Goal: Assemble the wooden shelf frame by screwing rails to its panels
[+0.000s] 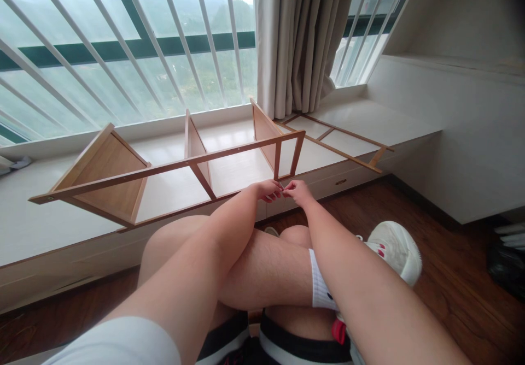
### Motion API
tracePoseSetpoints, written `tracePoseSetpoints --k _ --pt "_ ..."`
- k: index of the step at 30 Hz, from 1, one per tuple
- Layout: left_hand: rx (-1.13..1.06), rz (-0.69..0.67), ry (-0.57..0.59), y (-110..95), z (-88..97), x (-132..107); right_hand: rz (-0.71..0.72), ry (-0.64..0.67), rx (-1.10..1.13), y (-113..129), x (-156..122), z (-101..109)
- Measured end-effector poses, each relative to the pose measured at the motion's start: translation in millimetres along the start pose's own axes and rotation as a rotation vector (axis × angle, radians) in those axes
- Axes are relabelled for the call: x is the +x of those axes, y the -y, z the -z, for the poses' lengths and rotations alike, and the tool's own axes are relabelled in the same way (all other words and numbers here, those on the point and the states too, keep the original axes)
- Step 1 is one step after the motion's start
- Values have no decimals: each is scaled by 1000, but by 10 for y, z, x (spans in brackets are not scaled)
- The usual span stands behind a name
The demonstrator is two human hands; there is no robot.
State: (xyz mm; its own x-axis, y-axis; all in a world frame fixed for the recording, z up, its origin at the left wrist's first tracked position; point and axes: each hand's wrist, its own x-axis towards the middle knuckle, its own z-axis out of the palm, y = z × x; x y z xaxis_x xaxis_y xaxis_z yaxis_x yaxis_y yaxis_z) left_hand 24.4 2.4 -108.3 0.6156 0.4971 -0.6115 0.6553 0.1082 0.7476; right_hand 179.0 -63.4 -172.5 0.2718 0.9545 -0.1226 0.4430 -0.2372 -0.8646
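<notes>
A wooden shelf frame (168,169) with several brown panels lies on its side on the white window ledge (229,171). Just in front of its right end, beyond my crossed leg, my two hands meet. The fingers of my left hand (269,190) are curled, their tips close to those of the right. My right hand (298,191) pinches with thumb and fingers. Whatever small thing lies between the fingertips is too tiny to make out. To the right, a separate ladder-like wooden frame (334,141) rests flat on the ledge, one end sticking out past its edge.
A barred window (164,42) and a beige curtain (301,42) stand behind the ledge. Below it are drawer fronts (340,182). My white shoe (396,250) is raised above the dark wood floor (443,266). A black bag (506,269) sits at far right.
</notes>
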Motion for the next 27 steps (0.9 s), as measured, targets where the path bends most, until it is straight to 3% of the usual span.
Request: tracePoseSetpoints --k 27 --pt "32 -15 24 37 9 88 -20 -13 -30 23 -18 10"
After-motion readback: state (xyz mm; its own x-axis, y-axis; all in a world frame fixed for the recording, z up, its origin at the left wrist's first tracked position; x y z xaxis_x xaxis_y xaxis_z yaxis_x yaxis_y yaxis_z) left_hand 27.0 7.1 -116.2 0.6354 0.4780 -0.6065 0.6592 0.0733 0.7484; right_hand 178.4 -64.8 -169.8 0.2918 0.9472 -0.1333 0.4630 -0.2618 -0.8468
